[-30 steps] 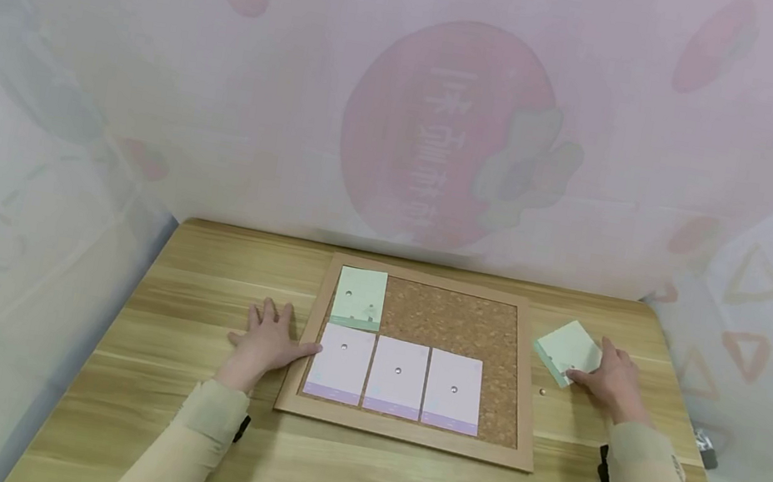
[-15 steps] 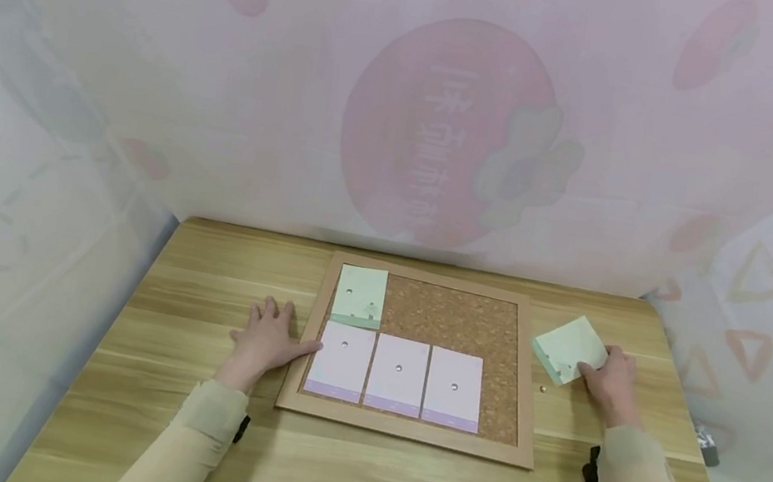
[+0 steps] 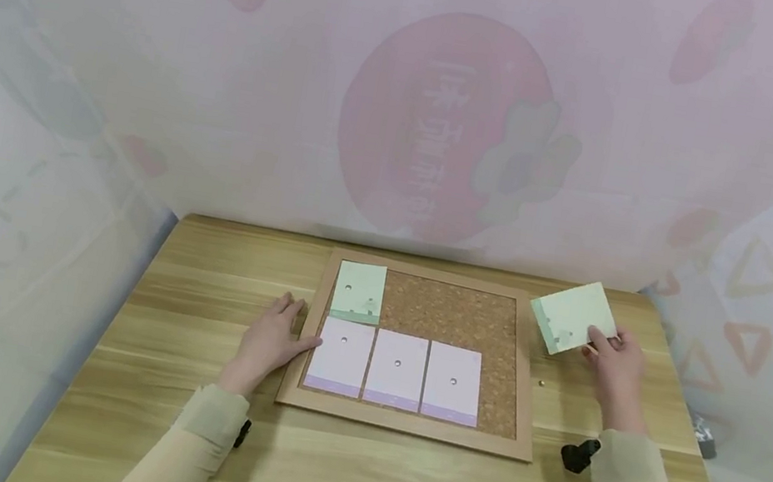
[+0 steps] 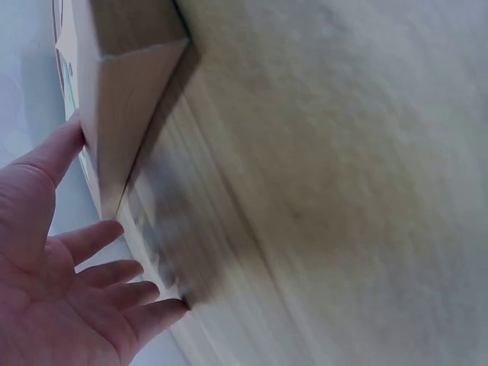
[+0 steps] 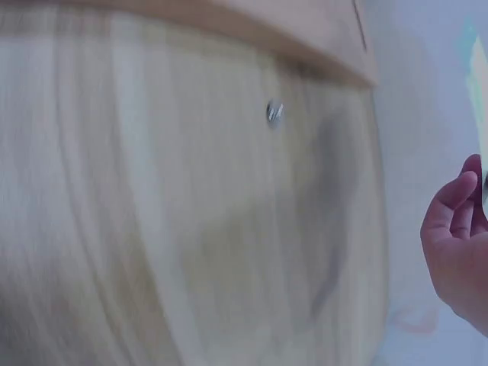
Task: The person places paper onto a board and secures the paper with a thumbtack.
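My right hand [image 3: 618, 370] pinches a pale green note sheet [image 3: 573, 311] by its lower right corner, held tilted over the table right of the corkboard [image 3: 451, 310]. The right wrist view shows the sheet [image 5: 479, 84] up clear of the tabletop, thumb and fingers on its edge. My left hand [image 3: 266, 340] lies at the board's left side, its thumb on the wooden frame [image 4: 122, 114] and the other fingers loosely extended. Another green sheet [image 3: 361, 281] sits at the board's upper left. Below it runs a row of three lilac-edged sheets [image 3: 394, 381]. Each sheet on the board bears a small tack.
A single small metal tack [image 3: 542, 383] lies on the wooden table [image 3: 349, 479] just right of the frame. Behind the table hangs a pale curtain [image 3: 289, 91] with a printed strawberry-like pattern. Black wrist gear [image 3: 578, 455] shows beside the right sleeve.
My right hand has lifted the green note sheet off the table, moving it up and away and turning it. The left hand's fingers have drawn together, its thumb still at the frame.
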Available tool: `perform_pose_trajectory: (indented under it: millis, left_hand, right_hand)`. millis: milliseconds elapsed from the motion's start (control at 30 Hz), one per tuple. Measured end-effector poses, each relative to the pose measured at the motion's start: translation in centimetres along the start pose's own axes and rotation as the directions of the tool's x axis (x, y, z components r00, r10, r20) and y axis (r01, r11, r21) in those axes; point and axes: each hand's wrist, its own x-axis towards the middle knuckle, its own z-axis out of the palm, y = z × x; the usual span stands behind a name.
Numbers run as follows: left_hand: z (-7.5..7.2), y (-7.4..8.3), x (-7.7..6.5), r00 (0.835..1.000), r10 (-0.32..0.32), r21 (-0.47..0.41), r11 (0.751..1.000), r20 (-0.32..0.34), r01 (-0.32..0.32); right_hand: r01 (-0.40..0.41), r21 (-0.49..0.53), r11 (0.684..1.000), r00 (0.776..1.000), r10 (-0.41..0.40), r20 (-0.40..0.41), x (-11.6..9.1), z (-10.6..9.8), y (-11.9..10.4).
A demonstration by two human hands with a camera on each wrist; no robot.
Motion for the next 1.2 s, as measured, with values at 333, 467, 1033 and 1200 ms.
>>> perform_pose_trajectory:
  millis: [333,467,1033,1200]
  left_hand:
    - [0.2,0.1,0.6,1.0,0.0,0.02,1.0,0.029,-0.001]
    - [0.4,0.1,0.8,0.999,-0.005,0.02,1.0,0.038,0.004]
    - [0.7,0.6,0.6,0.999,0.001,0.008,1.0,0.037,-0.001]
    - [0.8,0.7,0.4,0.999,0.001,0.008,1.0,0.034,-0.002]
  right_hand:
    - [0.102,-0.297,0.949,0.985,-0.053,0.166,-0.3,6.0,1.9]
    - [0.144,-0.363,0.921,0.976,-0.07,0.208,-0.6,8.4,2.5]
    - [0.222,-0.513,0.83,0.968,-0.126,0.216,-0.5,16.0,5.1]
    - [0.272,-0.509,0.817,0.959,-0.183,0.217,-0.7,18.2,5.8]
